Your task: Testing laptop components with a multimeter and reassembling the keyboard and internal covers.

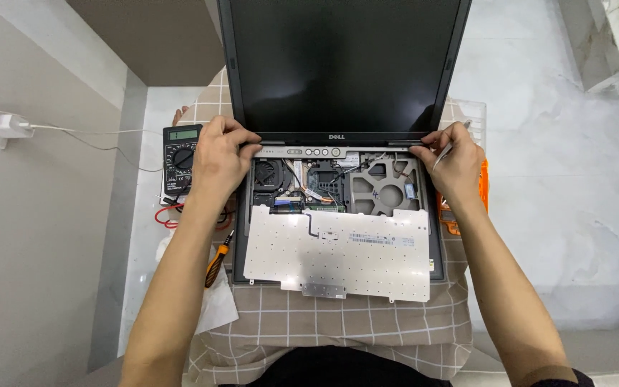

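Both hands on the hinge strip of an opened laptop.

We see the laptop (pixel 338 143) on a checked cloth (pixel 324 326), screen dark, its insides bared. The keyboard (pixel 338 254) lies flipped face-down on the near half. Our left hand (pixel 222 154) pinches the left end of the grey strip (pixel 317 151) under the screen; our right hand (pixel 456 161) grips its right end, with a thin tool held among the fingers. Left of the laptop: a multimeter (pixel 180 161) far, a screwdriver (pixel 218 259) near. An orange case (pixel 483 188) shows behind the right hand.
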